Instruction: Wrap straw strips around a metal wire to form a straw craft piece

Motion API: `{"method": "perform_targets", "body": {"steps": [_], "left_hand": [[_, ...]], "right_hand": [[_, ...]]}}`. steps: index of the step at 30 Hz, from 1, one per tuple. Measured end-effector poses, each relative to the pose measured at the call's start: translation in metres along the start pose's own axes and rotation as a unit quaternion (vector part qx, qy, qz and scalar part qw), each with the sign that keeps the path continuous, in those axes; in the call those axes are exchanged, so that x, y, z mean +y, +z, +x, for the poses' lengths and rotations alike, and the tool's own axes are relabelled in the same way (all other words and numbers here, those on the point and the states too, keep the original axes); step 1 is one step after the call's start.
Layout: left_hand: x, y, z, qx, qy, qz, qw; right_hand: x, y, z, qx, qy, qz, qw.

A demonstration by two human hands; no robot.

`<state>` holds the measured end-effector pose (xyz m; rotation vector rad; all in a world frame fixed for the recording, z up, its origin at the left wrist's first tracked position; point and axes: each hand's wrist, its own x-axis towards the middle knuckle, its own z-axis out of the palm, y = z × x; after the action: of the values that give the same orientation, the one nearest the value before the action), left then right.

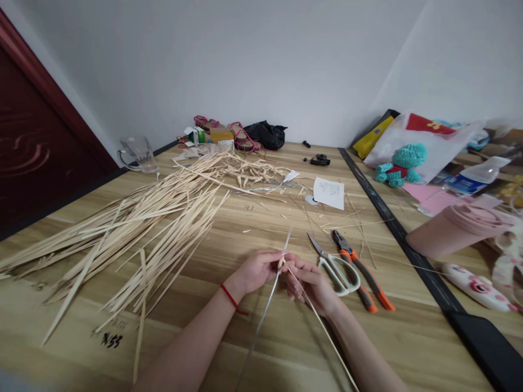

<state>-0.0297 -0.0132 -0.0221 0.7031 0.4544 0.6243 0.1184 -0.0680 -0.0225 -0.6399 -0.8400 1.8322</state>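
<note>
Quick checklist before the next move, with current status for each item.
1. Silvery wire in hand: ok, left hand and right hand fingertips meet around it.
2. Pale strip at the wire: ok, one end reaches the fingertips, the rest trails toward the wearer.
3. Join tight: cannot tell, fingers partly cover it.
4. Scissors and pliers nearby: ok, both right of the hands.
5. Spare strips: ok, piled left.
6. Scraps cleared: not ok, bits lie beyond the hands.

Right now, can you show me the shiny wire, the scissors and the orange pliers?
Shiny wire (267, 307): head view, on its lower stretch.
Scissors (324, 254): head view, where the blades meet the handles.
Orange pliers (364, 269): head view, on the grip of one handle.
</note>
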Motion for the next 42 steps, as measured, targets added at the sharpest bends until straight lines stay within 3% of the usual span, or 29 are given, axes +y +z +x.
{"method": "perform_targets", "body": {"steps": [9,31,42], "left_hand": [[0.0006,0.002,0.0007,-0.02,0.015,0.01,1.0],[-0.0064,-0.0031,0.0028,0.042,0.036,0.067,0.996],[-0.0011,-0.0002,0.0015,0.01,0.033,0.058,0.998]], "right_hand": [[0.001,-0.0015,-0.0003,0.002,0.001,0.002,1.0],[0.0014,-0.0038,0.0024,0.008,-0.003,0.019,1.0],[-0.001,-0.0018,0.0009,0.018,0.004,-0.01,1.0]]}}
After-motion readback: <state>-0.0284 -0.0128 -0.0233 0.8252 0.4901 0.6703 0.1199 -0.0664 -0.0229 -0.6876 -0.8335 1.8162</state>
